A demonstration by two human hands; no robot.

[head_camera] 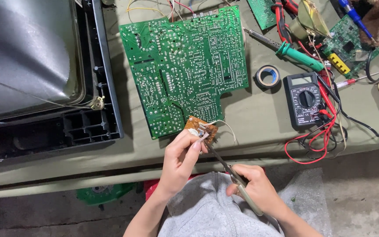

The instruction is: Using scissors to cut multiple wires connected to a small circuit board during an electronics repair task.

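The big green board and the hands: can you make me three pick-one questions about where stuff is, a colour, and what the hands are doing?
1. Where is the tape roll?
A. Between the big green board and the black meter
B. On the grey lap
C. Inside the black frame

2. What colour is the small board?
A. Blue
B. Brown
C. White

3. What is the right hand doing?
A. Lying open on the table
B. Holding the pliers
C. Holding the tape roll

Answers: 1 A, the roll lies on the cloth between them. 2 B, the left hand pinches a brown board. 3 B, its fingers wrap the handles, tips at the small board.
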